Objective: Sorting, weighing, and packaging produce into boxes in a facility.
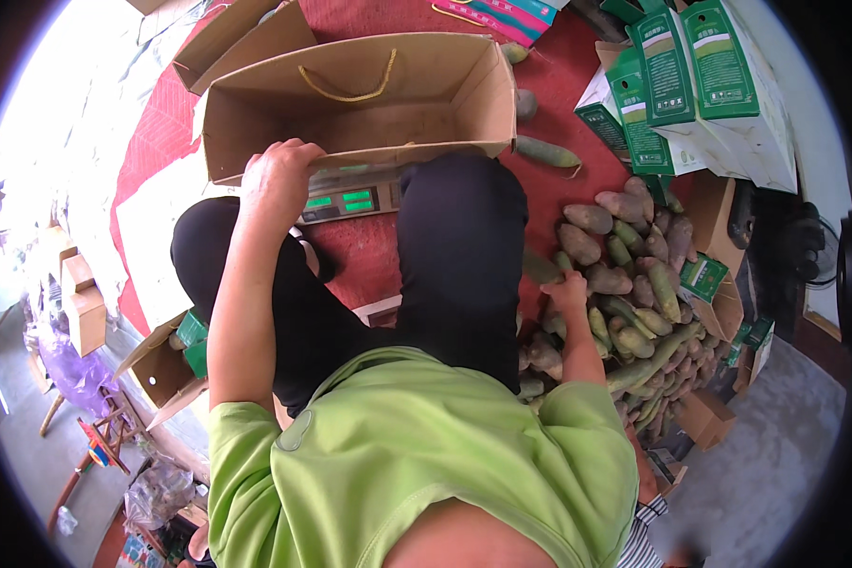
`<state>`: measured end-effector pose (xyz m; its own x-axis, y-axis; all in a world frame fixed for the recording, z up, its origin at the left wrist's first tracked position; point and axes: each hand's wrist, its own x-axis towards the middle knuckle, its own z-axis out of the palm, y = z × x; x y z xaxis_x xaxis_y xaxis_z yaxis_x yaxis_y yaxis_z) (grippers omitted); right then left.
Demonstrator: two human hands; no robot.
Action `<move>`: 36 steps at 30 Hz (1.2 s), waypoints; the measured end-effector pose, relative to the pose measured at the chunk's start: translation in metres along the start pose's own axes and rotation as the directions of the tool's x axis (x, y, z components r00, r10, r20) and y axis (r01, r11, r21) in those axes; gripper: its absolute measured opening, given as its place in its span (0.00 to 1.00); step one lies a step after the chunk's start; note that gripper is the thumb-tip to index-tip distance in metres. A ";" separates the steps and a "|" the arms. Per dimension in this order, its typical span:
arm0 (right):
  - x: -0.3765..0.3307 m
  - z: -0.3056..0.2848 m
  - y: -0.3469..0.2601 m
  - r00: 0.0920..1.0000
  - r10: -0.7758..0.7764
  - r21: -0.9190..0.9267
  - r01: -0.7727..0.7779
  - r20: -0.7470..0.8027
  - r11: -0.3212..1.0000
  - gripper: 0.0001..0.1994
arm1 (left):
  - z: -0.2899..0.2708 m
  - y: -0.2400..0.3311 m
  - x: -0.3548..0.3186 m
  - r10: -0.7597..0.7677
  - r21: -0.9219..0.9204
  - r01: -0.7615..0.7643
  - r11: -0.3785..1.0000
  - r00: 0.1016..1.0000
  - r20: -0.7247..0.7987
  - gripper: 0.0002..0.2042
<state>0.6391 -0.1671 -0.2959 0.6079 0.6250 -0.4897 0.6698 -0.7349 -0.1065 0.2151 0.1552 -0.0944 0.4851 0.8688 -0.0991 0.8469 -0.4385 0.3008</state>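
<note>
A brown cardboard box [355, 104] with a yellow cord handle stands in front of me, its inside facing up. It rests on a scale [358, 201] with lit green displays, partly hidden by the box and my knee. My left hand [279, 175] is closed over the near left rim of this box. Down by my right leg, my right hand [566, 293] is closed on a green radish [541, 268], which partly hides behind the leg. Around that hand lies a heap of radishes [634, 327], some green and some brownish with soil.
Loose radishes [549, 153] lie on the red mat [374, 265] right of the box. Green and white cartons [696, 95] stand at the far right. Another open cardboard box [241, 47] is at the far left. A person's striped sleeve [646, 530] shows at the lower right.
</note>
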 end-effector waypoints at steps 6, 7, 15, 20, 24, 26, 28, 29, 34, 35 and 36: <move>0.004 -0.095 -0.028 0.918 -0.113 0.300 0.238 -0.381 0.924 0.31 | 0.000 0.001 -0.002 0.011 0.064 -0.011 0.998 1.000 0.008 0.11; 0.003 -0.119 -0.041 0.883 -0.161 0.321 0.323 -0.441 0.890 0.30 | -0.002 0.002 -0.001 0.017 0.047 -0.018 0.999 1.000 0.017 0.08; -0.036 -0.277 -0.226 0.643 -0.562 0.196 0.730 -0.520 0.654 0.27 | -0.003 0.001 -0.003 -0.013 0.061 0.011 0.998 0.999 0.040 0.13; -0.014 -0.248 -0.324 0.455 -0.786 -0.054 0.851 -0.418 0.522 0.26 | -0.006 0.004 -0.004 -0.003 0.049 0.001 0.999 0.999 0.037 0.13; -0.002 -0.205 -0.396 0.491 -0.832 -0.090 0.845 -0.259 0.527 0.28 | -0.002 0.003 -0.002 0.014 0.040 -0.016 0.999 0.999 0.029 0.14; 0.002 -0.188 -0.421 0.481 -0.854 -0.050 0.865 -0.201 0.499 0.28 | 0.000 0.001 -0.003 0.025 0.031 -0.025 0.999 0.999 0.028 0.14; 0.014 -0.171 -0.432 0.418 -0.867 0.043 0.905 -0.270 0.423 0.27 | 0.001 0.000 -0.001 0.035 0.033 -0.035 0.999 0.999 0.017 0.14; 0.021 -0.170 -0.431 0.359 -0.871 0.000 0.925 -0.337 0.381 0.26 | 0.000 0.001 0.000 0.046 0.034 -0.046 0.998 0.999 0.015 0.14; -0.001 -0.220 -0.375 0.366 -0.790 0.266 0.927 -0.492 0.264 0.20 | -0.001 -0.006 -0.001 -0.010 0.006 0.010 1.000 0.999 0.046 0.13; 0.004 -0.222 -0.348 0.483 -0.736 0.373 0.868 -0.474 0.329 0.20 | 0.000 -0.003 -0.001 0.032 0.003 -0.032 0.999 0.998 0.048 0.13; -0.001 -0.230 -0.326 0.588 -0.679 0.477 0.794 -0.439 0.377 0.19 | 0.003 -0.003 -0.002 0.056 -0.009 -0.055 0.998 0.998 0.023 0.12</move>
<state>0.5181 0.1321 -0.0616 0.0895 0.9822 0.1650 0.5315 0.0930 -0.8419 0.2124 0.1538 -0.0974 0.5363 0.8376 -0.1038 0.8167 -0.4840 0.3144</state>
